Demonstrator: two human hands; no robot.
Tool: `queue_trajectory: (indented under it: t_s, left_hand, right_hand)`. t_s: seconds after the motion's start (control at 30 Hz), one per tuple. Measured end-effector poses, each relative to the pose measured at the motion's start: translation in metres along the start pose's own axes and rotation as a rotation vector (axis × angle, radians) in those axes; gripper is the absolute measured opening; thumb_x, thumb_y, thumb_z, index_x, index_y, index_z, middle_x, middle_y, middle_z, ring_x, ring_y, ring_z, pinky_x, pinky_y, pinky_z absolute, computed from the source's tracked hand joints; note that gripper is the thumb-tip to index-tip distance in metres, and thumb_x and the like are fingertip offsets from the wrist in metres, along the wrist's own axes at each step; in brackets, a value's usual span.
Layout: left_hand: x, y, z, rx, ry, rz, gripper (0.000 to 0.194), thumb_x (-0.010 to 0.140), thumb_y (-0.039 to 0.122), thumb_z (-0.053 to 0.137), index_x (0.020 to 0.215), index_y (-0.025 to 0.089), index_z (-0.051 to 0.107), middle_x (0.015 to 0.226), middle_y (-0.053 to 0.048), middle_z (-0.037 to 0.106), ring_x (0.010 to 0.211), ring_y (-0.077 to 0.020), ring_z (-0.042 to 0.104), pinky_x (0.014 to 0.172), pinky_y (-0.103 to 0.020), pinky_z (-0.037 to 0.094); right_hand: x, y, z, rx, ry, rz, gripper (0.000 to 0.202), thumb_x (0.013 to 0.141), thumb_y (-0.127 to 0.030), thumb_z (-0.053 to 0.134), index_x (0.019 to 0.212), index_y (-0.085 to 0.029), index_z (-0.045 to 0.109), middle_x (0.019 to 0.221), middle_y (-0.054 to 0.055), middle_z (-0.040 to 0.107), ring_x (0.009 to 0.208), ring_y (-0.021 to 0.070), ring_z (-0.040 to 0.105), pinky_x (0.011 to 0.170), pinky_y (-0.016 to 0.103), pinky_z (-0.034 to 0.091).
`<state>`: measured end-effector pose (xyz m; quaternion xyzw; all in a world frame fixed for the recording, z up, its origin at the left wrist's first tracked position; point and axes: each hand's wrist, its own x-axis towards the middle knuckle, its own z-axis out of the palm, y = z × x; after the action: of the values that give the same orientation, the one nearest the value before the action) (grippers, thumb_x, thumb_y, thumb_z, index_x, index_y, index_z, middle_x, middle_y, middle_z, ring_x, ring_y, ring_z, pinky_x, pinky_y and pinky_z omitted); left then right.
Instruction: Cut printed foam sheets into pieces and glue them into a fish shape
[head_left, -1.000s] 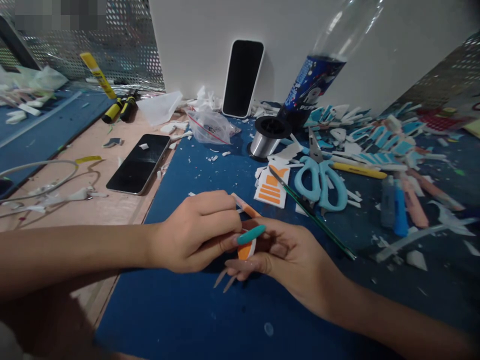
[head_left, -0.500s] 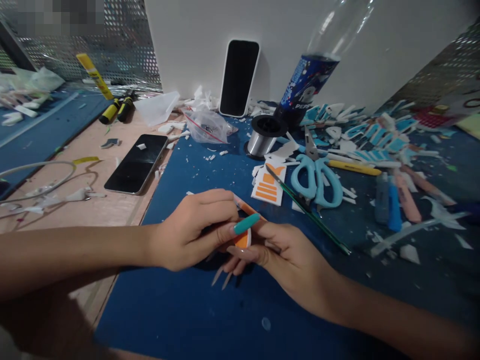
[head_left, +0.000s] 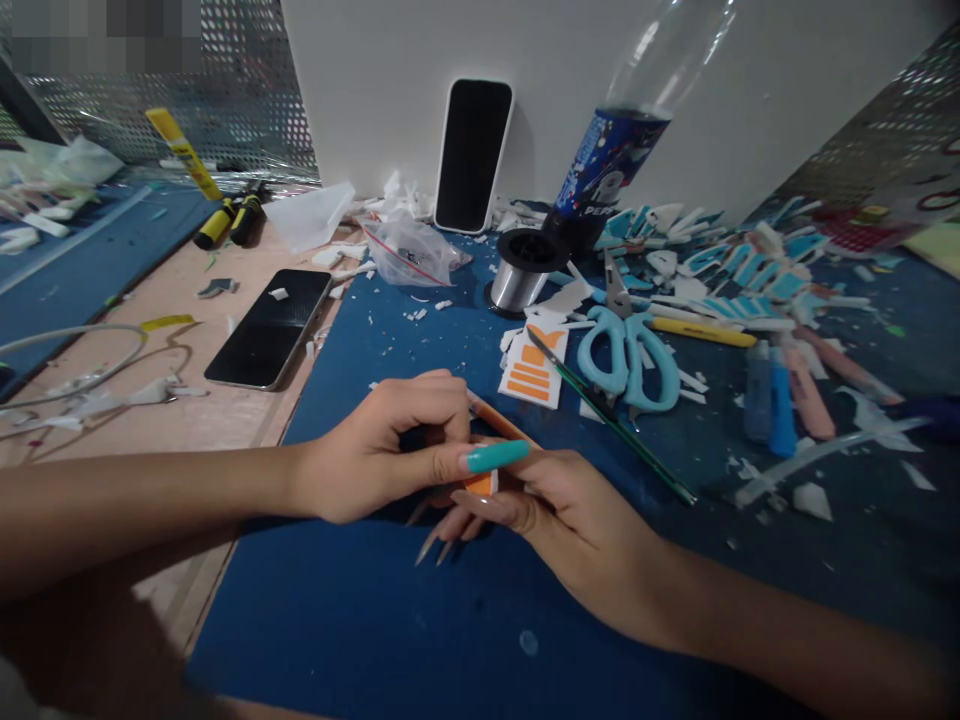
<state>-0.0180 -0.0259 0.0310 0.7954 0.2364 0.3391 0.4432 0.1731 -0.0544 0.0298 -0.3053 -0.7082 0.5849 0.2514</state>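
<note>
Above the blue mat [head_left: 360, 620], nearer its left edge than its right, the right hand [head_left: 585, 515] pinches an orange piece [head_left: 481, 484]. The left hand [head_left: 390, 440] curls, thumb over the orange piece, its grip hidden. Mostly covered, the orange piece shows a white edge; its long axis and direction cannot be told.

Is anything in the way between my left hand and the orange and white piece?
Nothing visible stands between your left hand and the orange-and-white piece in your right hand; the left thumb's teal nail overlaps it in view. The rest is hidden.
</note>
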Motion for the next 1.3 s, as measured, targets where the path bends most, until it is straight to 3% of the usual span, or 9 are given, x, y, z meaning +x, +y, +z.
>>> queue_trajectory:
  t_s: [0.17,0.27,0.37,0.43,0.5,0.6,0.73,0.87,1.3]
  left_hand:
    - [0.001,-0.003,-0.001,0.025,0.052,-0.038,0.026,0.086,0.030,0.063,0.072,0.018,0.044,0.078,0.001,0.042,0.075,-0.0122,0.041,0.069,-0.025,0.039]
    - [0.001,-0.007,0.002,-0.079,0.066,-0.068,0.023,0.083,0.030,0.066,0.090,0.019,0.046,0.097,-0.003,0.044,0.091,-0.0150,0.047,0.082,-0.029,0.045]
    - [0.000,-0.011,0.004,-0.328,-0.001,-0.083,0.038,0.085,0.025,0.065,0.117,0.024,0.044,0.124,-0.008,0.047,0.117,-0.0216,0.050,0.098,-0.038,0.045]
    - [-0.001,-0.011,0.005,-0.424,-0.104,-0.119,0.042,0.088,0.024,0.061,0.127,0.024,0.045,0.131,-0.011,0.051,0.121,-0.0251,0.052,0.096,-0.038,0.048]
    - [-0.002,-0.011,0.004,-0.410,-0.186,-0.148,0.037,0.091,0.026,0.057,0.128,0.020,0.053,0.126,-0.012,0.059,0.117,-0.0270,0.057,0.090,-0.035,0.053]
    - [-0.002,-0.009,0.002,-0.335,-0.185,-0.133,0.033,0.091,0.026,0.056,0.123,0.018,0.062,0.122,-0.012,0.064,0.118,-0.0290,0.058,0.089,-0.036,0.055]
    - [-0.001,-0.008,0.000,-0.331,-0.206,-0.109,0.035,0.091,0.015,0.054,0.125,0.021,0.060,0.127,-0.009,0.062,0.121,-0.0253,0.056,0.099,-0.036,0.050]
    - [0.002,-0.005,0.000,-0.361,-0.218,-0.083,0.040,0.089,0.004,0.053,0.125,0.019,0.059,0.129,-0.011,0.060,0.122,-0.0216,0.056,0.103,-0.034,0.048]
    - [0.002,-0.001,0.000,-0.315,-0.209,-0.107,0.041,0.088,0.000,0.050,0.124,0.018,0.060,0.128,-0.011,0.060,0.120,-0.0223,0.058,0.101,-0.036,0.050]
  right_hand:
    - [0.001,-0.003,-0.001,-0.163,-0.002,-0.107,0.026,0.096,-0.024,0.039,0.101,-0.025,0.065,0.097,-0.001,0.071,0.088,0.0116,0.068,0.071,0.024,0.056]
    - [0.000,-0.005,-0.001,-0.218,0.016,-0.116,0.024,0.097,-0.025,0.040,0.101,-0.024,0.063,0.100,-0.001,0.070,0.093,0.0115,0.066,0.083,0.025,0.053]
    - [-0.001,-0.007,-0.004,-0.314,0.014,-0.132,0.021,0.096,-0.025,0.042,0.098,-0.022,0.062,0.104,0.000,0.070,0.106,0.0135,0.061,0.104,0.033,0.040]
    - [-0.001,-0.008,-0.005,-0.331,-0.008,-0.129,0.023,0.097,-0.026,0.040,0.100,-0.020,0.061,0.107,0.002,0.069,0.112,0.0140,0.059,0.105,0.033,0.040]
    - [0.000,-0.009,-0.006,-0.337,-0.034,-0.128,0.025,0.098,-0.024,0.037,0.102,-0.019,0.061,0.113,0.004,0.068,0.116,0.0139,0.056,0.099,0.031,0.045]
    - [0.001,-0.008,-0.007,-0.411,-0.051,-0.151,0.029,0.098,-0.024,0.035,0.103,-0.019,0.063,0.123,0.005,0.064,0.125,0.0155,0.050,0.101,0.032,0.045]
    - [0.002,-0.004,-0.008,-0.450,-0.078,-0.216,0.032,0.097,-0.023,0.034,0.100,-0.019,0.066,0.124,0.006,0.063,0.126,0.0176,0.049,0.105,0.038,0.042]
    - [0.002,0.000,-0.006,-0.408,-0.095,-0.197,0.032,0.094,-0.014,0.036,0.110,-0.018,0.063,0.128,0.007,0.061,0.125,0.0159,0.051,0.101,0.035,0.047]
    - [0.001,0.000,-0.004,-0.421,-0.111,-0.195,0.038,0.093,-0.007,0.036,0.115,-0.018,0.064,0.129,0.006,0.061,0.126,0.0166,0.049,0.101,0.034,0.047]
